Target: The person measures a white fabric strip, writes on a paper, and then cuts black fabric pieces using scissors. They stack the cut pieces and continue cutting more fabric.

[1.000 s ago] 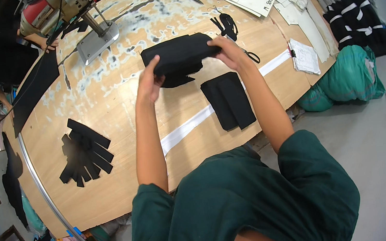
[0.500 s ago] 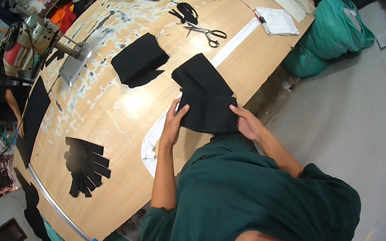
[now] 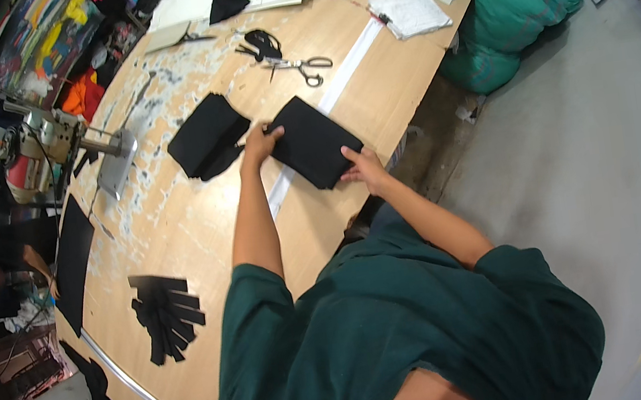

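Left forearm (image 3: pixel 254 221) is pointing to twelve o'clock, right forearm (image 3: pixel 435 220) to ten-thirty; left hand (image 3: pixel 258 143) and right hand (image 3: pixel 367 170) are gripping.

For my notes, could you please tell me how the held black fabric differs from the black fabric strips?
The held black fabric forms a compact, roughly rectangular bundle; the black fabric strips fan out. The left hand and right hand grip the held black fabric; the black fabric strips lie untouched. Both are black.

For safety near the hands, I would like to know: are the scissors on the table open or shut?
Open: the scissors lie with their two blades spread apart.
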Motion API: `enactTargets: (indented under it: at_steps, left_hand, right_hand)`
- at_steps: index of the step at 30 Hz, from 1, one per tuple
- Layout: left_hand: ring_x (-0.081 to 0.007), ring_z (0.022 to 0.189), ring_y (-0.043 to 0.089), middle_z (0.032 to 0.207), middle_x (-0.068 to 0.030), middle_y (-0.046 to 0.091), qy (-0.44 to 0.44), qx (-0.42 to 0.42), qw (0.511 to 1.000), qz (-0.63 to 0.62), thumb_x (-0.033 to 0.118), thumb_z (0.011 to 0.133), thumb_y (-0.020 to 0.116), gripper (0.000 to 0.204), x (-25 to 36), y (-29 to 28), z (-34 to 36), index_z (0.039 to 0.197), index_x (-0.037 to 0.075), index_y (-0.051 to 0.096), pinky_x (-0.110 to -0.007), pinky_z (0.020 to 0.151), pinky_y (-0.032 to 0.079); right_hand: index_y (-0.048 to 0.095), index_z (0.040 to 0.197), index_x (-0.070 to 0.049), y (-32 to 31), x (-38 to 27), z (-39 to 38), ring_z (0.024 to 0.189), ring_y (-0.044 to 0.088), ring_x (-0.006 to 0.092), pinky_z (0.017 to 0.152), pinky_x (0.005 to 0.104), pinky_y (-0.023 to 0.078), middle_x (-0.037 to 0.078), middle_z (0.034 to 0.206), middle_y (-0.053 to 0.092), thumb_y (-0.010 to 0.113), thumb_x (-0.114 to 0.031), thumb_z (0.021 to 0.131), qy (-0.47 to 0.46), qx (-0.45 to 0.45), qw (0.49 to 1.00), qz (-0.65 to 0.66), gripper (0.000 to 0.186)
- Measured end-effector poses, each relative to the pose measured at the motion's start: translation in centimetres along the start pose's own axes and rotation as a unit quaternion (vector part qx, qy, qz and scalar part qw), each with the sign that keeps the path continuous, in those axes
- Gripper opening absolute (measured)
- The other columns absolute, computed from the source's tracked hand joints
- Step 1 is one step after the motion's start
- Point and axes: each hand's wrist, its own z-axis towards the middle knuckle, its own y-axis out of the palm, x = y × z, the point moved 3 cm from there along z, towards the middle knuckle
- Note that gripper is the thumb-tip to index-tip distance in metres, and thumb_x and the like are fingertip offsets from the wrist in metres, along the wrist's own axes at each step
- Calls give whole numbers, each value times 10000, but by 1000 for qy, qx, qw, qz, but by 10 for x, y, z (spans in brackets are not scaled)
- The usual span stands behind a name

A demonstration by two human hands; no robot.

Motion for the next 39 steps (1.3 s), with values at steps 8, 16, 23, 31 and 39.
enactTargets:
  at_steps: [8, 16, 23, 31, 39]
  left_hand:
    - [-336, 1121, 754, 1213, -232, 774, 17, 110, 982, -153, 305, 929, 861, 447, -11, 11, -16, 1278, 49, 751, -401, 1000, 571]
    - [-262, 966, 751, 1113, -173, 765, -12, 200, 946, -254, 276, 1091, 674, 398, -46, 29, -84, 1400, 30, 627, -383, 899, 596]
    - [-267, 967, 748, 1109, -172, 768, 19, 180, 959, -216, 177, 1084, 649, 305, -58, 60, -150, 1344, 18, 663, -378, 907, 592]
    - [-246, 911, 712, 1116, -171, 737, -26, 111, 943, -312, 269, 1052, 728, 513, -31, 86, -142, 1436, -44, 596, -366, 848, 593]
    - [-252, 979, 667, 1300, -227, 613, -65, 130, 943, -298, 390, 968, 816, 868, -22, 100, -130, 1594, -84, 447, -365, 894, 579]
  right_hand:
    - [570, 1250, 37, 0, -17, -9, 870, 739, 279, 760, 396, 656, 200, 1067, 691, 767, -432, 1024, -2, -23, 999, -47, 557]
    - [602, 1196, 30, -18, -19, -21, 698, 690, 210, 657, 346, 625, 151, 961, 704, 715, -502, 1046, 16, 35, 973, -226, 564]
    - [596, 1335, 51, 9, -57, 0, 1146, 651, 361, 1035, 457, 516, 235, 1251, 652, 691, -379, 1075, -390, 121, 802, -437, 511]
    - [638, 1369, 24, 58, -70, 44, 1240, 607, 426, 1080, 494, 477, 274, 1315, 627, 737, -350, 1036, -378, 83, 721, -575, 511]
    - [700, 1273, 30, 48, -73, 42, 1142, 701, 393, 1014, 453, 529, 248, 1189, 733, 751, -403, 1029, -272, 41, 828, -488, 500]
